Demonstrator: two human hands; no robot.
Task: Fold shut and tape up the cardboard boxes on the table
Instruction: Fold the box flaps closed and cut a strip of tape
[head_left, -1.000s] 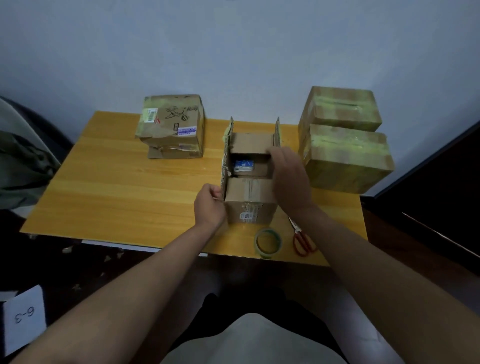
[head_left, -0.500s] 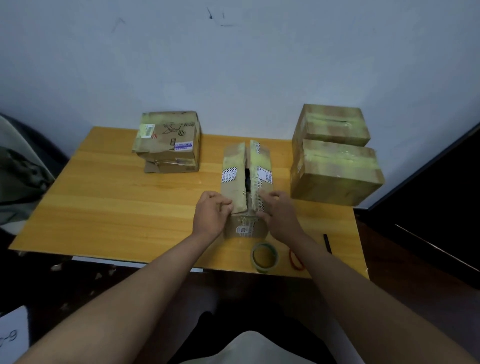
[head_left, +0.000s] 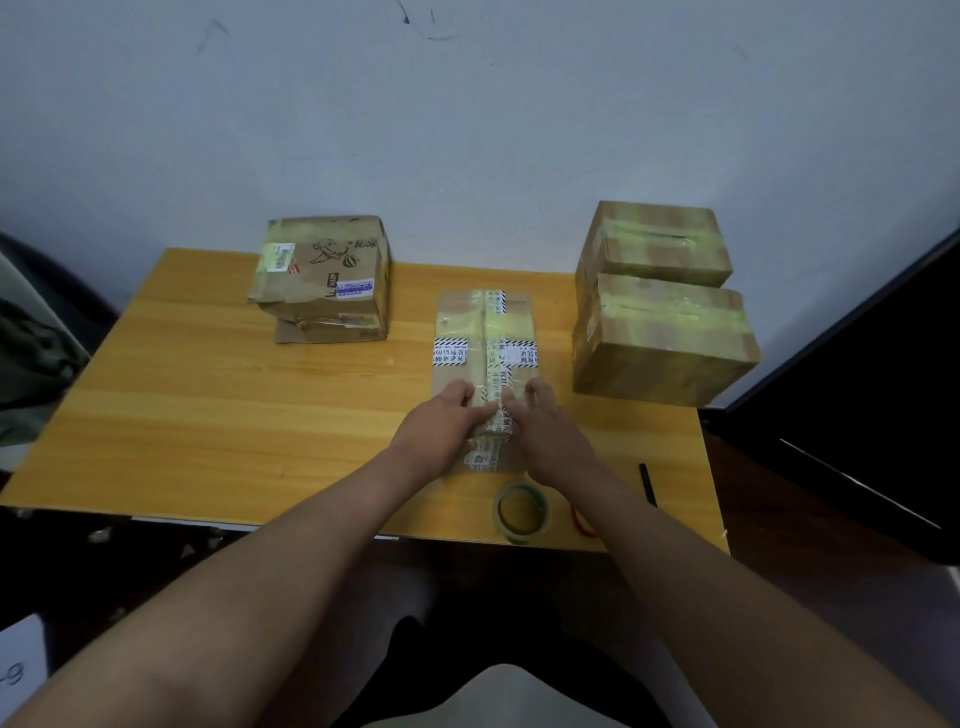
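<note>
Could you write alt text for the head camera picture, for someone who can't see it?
Two bare hands, left hand and right hand, press the folded flaps of a cardboard box flat on a wooden table. A tape roll lies near the front edge, with more boxes behind left and right.

A pale wall (head_left: 467, 130) marked with a few dark scuffs is seen behind the wooden table (head_left: 218, 415). A thin black pen-like object (head_left: 648, 484) is laid near the table's right edge, and part of a red loop (head_left: 582, 521), too hidden to be identified, is seen at the near edge. A white sheet with handwritten characters (head_left: 18, 670) is seen on the dark floor at lower left, and dark fabric (head_left: 31, 348) is glimpsed at the far left.
</note>
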